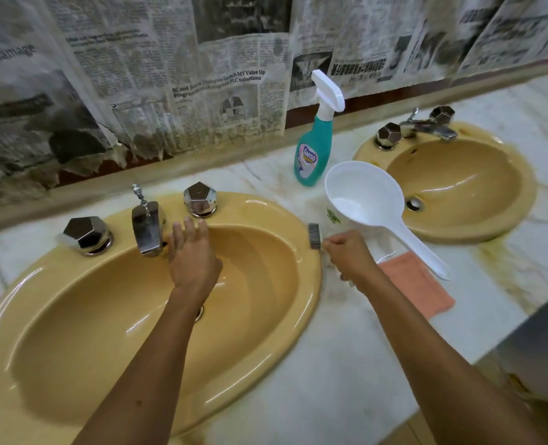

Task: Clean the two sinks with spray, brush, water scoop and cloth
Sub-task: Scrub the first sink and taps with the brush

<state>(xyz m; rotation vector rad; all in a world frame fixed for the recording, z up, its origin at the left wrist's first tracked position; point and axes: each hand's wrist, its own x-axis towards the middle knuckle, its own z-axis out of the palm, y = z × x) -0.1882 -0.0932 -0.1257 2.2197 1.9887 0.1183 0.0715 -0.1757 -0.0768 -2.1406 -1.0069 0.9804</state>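
I have the brush (314,236) pinched in my right hand (349,255), fingers curled tight on its handle, bristle head standing just over the right rim of the near sink (266,213). My left hand (193,261) reaches into that basin with fingers straight and spread, tips resting on the back wall just beside the spout (146,228) — it holds nothing.

I judge the step in hand to be scrubbing this near sink. To do it well I would bring the bristles down flat onto the rim and work in short overlapping strokes, rim first, then down the wall toward the drain, so loosened grime runs inward. The left hand is better braced on the rim than in the brush's path. The seam around the spout and the two faceted knobs probably wants the brush tip angled in.

The rest waits on the table between the basins: spray bottle (312,149) upright at the back, white water scoop (367,200) sitting in front of it with water in its bowl, handle lying across the pink cloth (417,284). The far sink (523,175) — stained around its rim — comes after.
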